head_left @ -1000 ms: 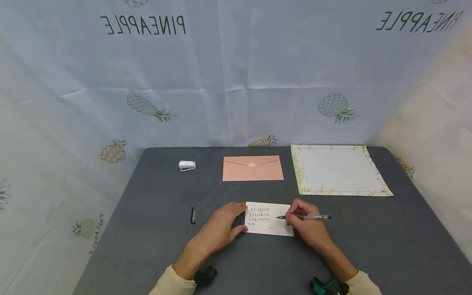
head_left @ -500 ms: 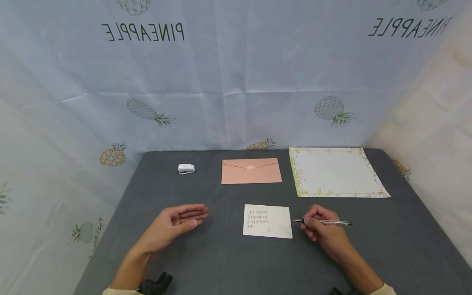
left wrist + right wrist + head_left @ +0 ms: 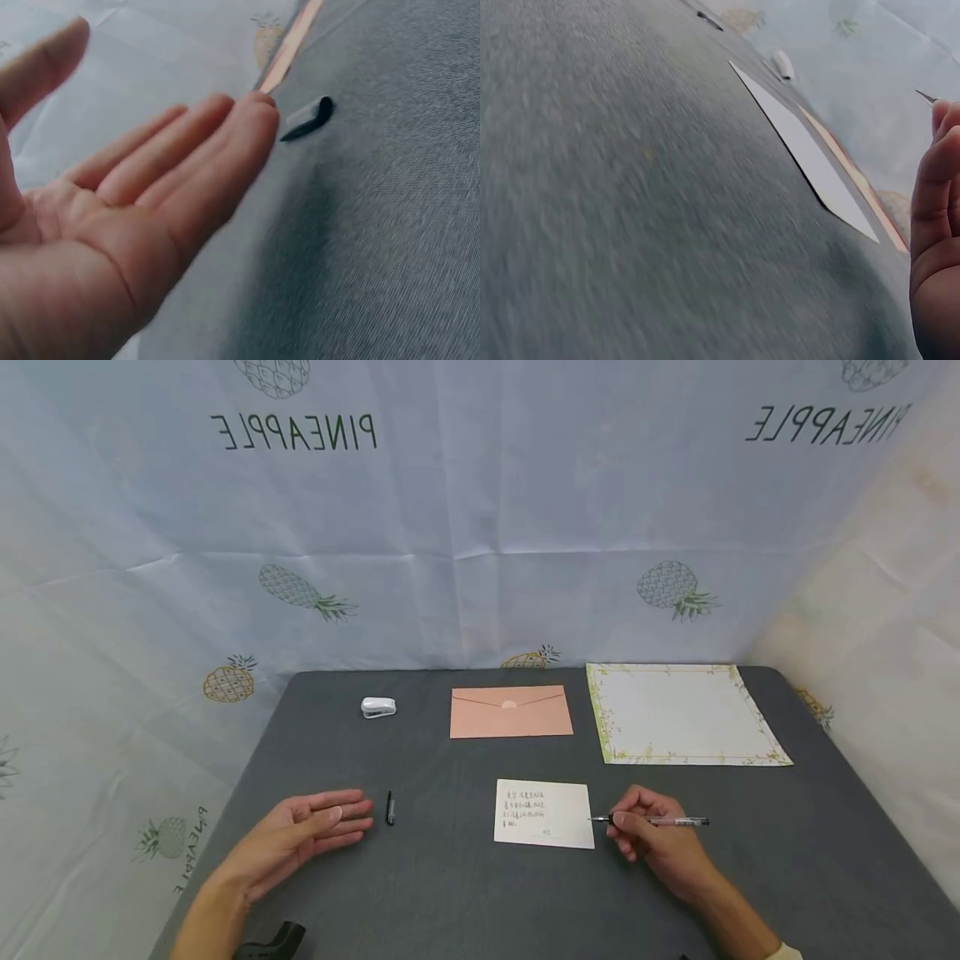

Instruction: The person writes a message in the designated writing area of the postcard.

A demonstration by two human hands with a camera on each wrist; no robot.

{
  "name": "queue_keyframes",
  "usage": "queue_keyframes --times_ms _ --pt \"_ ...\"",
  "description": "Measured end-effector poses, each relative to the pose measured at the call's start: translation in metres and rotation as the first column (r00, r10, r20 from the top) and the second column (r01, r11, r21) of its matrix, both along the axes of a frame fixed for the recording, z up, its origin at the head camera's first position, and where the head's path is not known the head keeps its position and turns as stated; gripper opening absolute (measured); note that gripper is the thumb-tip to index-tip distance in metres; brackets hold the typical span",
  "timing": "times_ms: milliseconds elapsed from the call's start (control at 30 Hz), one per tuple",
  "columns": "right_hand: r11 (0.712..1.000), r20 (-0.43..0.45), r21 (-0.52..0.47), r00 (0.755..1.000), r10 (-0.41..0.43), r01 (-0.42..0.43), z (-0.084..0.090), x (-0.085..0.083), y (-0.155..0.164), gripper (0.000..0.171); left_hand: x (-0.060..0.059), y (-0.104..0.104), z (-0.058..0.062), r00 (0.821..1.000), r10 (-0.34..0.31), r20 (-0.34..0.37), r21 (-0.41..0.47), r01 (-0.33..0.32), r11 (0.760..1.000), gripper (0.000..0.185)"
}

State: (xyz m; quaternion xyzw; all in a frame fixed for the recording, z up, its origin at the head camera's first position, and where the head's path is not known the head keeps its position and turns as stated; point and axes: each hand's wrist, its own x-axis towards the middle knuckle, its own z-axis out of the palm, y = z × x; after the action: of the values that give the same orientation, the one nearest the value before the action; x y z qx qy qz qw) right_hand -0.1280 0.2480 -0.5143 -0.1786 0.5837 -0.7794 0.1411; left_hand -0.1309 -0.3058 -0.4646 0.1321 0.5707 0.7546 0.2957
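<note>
Note card (image 3: 543, 813) is my landmark, flat mid-worktop (image 3: 450, 877), few lines of writing on it already, lower part blank. R hand (image 3: 652, 843) just right of card, fingers curled round the pen (image 3: 660, 820), nib at the card's right edge, uncapped. L hand (image 3: 300, 835) well left of card, palm up, fingers loose, holding nothing. Pen cap (image 3: 390, 807) lies btwn L hand and card, not yet back on. Behind card: pink envelope (image 3: 511, 712), untouched, looks shut.

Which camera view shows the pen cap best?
The left wrist view: the pen cap lies close, just beyond the open left hand, so its dark clip shows. The head view gives only a small dark cap beside that hand. The right wrist view shows a tiny dark mark far off, too small to tell.
</note>
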Motion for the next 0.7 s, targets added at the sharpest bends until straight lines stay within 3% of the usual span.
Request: queue_keyframes --times_ms 67,167,233,300,367,433,533,600,633,700 --pt "1.0 0.004 0.001 1.0 0.014 -0.014 0.0 0.0 -0.006 0.028 -0.001 0.006 -0.002 0.998 0.06 0.001 -0.117 -0.059 0.991 0.056" --pt "1.0 0.01 -0.001 1.0 0.03 -0.03 -0.001 0.001 -0.015 0.027 -0.003 0.019 -0.002 0.989 0.15 -0.009 -0.264 -0.147 0.953 0.065" --pt "0.999 0.011 -0.008 0.999 0.041 -0.041 -0.001 0.001 -0.02 0.026 -0.004 0.029 -0.002 0.976 0.214 -0.026 -0.346 -0.209 0.914 0.067" --pt "0.999 0.014 -0.013 0.999 0.048 -0.048 -0.002 0.001 -0.024 0.025 -0.005 0.038 -0.003 0.962 0.264 -0.064 -0.436 -0.265 0.86 0.065" --pt "0.999 0.011 -0.013 0.999 0.051 -0.05 -0.003 0.002 -0.027 0.025 -0.005 0.049 -0.004 0.945 0.304 -0.118 -0.531 -0.319 0.785 0.059" --pt "0.999 0.017 -0.012 0.999 0.045 -0.045 -0.003 0.002 -0.03 0.025 -0.005 0.059 -0.005 0.929 0.314 -0.198 -0.624 -0.366 0.69 0.051" --pt "0.999 0.015 -0.006 0.999 0.042 -0.042 -0.004 0.003 -0.033 0.024 -0.005 0.072 -0.005 0.904 0.268 -0.334 -0.734 -0.428 0.527 0.038" --pt "0.999 0.013 -0.003 0.999 0.043 -0.043 -0.004 0.003 -0.034 0.024 -0.006 0.079 -0.007 0.882 0.216 -0.419 -0.77 -0.471 0.431 0.031" --pt "0.999 0.014 -0.001 0.999 0.043 -0.043 -0.005 0.003 -0.035 0.023 -0.006 0.081 -0.008 0.869 0.188 -0.458 -0.778 -0.494 0.388 0.028" --pt "0.999 0.016 0.004 0.999 0.045 -0.045 -0.005 0.003 -0.036 0.023 -0.008 0.085 -0.012 0.841 0.146 -0.521 -0.774 -0.538 0.334 0.023"
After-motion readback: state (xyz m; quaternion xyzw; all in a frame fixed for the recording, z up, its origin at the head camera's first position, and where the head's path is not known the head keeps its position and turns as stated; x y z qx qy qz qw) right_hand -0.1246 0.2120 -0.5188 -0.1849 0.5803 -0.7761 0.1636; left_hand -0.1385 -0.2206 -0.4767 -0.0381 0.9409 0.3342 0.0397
